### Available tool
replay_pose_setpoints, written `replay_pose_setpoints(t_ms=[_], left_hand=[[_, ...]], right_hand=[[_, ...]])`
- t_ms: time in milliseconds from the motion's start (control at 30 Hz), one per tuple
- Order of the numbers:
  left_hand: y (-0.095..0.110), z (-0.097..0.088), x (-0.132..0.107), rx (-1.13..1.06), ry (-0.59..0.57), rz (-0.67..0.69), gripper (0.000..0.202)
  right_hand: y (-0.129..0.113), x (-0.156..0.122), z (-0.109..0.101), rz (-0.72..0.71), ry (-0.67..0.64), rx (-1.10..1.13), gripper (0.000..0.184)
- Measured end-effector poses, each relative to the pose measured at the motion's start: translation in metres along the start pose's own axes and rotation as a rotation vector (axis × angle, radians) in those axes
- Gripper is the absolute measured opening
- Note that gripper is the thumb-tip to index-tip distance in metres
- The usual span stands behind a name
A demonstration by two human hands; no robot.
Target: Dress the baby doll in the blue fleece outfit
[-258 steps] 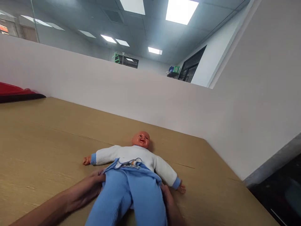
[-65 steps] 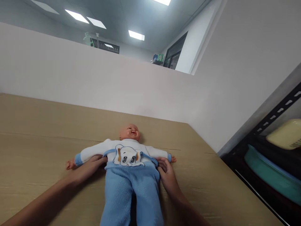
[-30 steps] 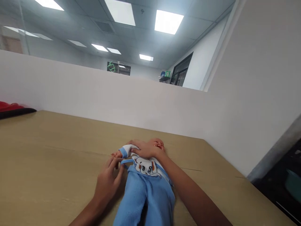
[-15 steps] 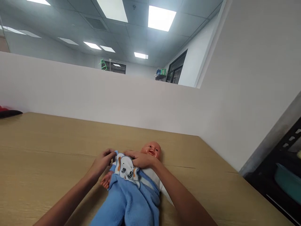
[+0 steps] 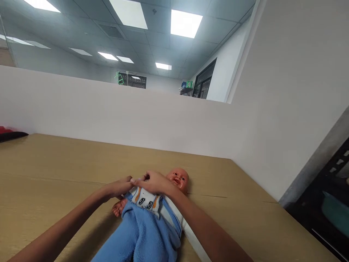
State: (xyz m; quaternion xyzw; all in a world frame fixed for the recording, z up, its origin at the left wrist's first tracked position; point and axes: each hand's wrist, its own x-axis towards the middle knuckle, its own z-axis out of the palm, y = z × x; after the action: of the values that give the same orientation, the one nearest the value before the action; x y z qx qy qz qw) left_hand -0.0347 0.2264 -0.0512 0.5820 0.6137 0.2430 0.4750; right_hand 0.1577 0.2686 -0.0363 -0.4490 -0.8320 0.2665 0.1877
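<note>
A baby doll [image 5: 179, 177] lies on its back on the tan table, head away from me. It wears blue fleece overalls [image 5: 145, 233] with a white animal-face bib [image 5: 145, 199], over a white long-sleeved top [image 5: 192, 238]. At the doll's left-side shoulder in view, my left hand [image 5: 120, 187] is closed with its fingers bent at the strap edge of the overalls. My right hand [image 5: 154, 182] lies over the doll's chest, thumb and fingers pinched on the same strap, meeting my left hand. The fingertips partly hide the cloth between them. One doll hand [image 5: 117, 208] shows below my left wrist.
The tan table [image 5: 68, 160] ends at a low white partition [image 5: 122, 116]. A white wall [image 5: 286, 91] rises on the right. Beyond it stands a dark rack with a teal basin [image 5: 335, 209]. A black and red item [image 5: 12, 135] sits at the far left edge.
My right hand has moved left across the chest to meet my left hand at the shoulder strap. The bib's top edge is now more covered by my fingers.
</note>
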Motion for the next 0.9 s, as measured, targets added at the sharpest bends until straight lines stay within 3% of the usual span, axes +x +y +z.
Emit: replay_pose_setpoints(t_ms=[133, 300, 500, 667, 900], left_hand=[[-0.003, -0.004, 0.002, 0.039, -0.115, -0.031, 0.063], [-0.011, -0.006, -0.006, 0.098, -0.204, -0.01, 0.075], [-0.002, -0.032, -0.005, 0.299, -0.253, 0.049, 0.067], [0.012, -0.056, -0.009, 0.466, -0.311, 0.139, 0.056], [0.02, -0.048, -0.008, 0.558, -0.317, 0.267, 0.046]], right_hand=[[-0.018, -0.015, -0.005, 0.02, 0.013, -0.173, 0.038], [-0.02, -0.031, -0.009, 0.033, 0.061, -0.286, 0.016], [-0.011, -0.039, -0.003, 0.107, 0.064, -0.405, 0.023], [0.001, -0.04, -0.015, 0.213, 0.056, -0.467, 0.037], [0.0, -0.034, -0.032, 0.188, -0.03, -0.317, 0.034]])
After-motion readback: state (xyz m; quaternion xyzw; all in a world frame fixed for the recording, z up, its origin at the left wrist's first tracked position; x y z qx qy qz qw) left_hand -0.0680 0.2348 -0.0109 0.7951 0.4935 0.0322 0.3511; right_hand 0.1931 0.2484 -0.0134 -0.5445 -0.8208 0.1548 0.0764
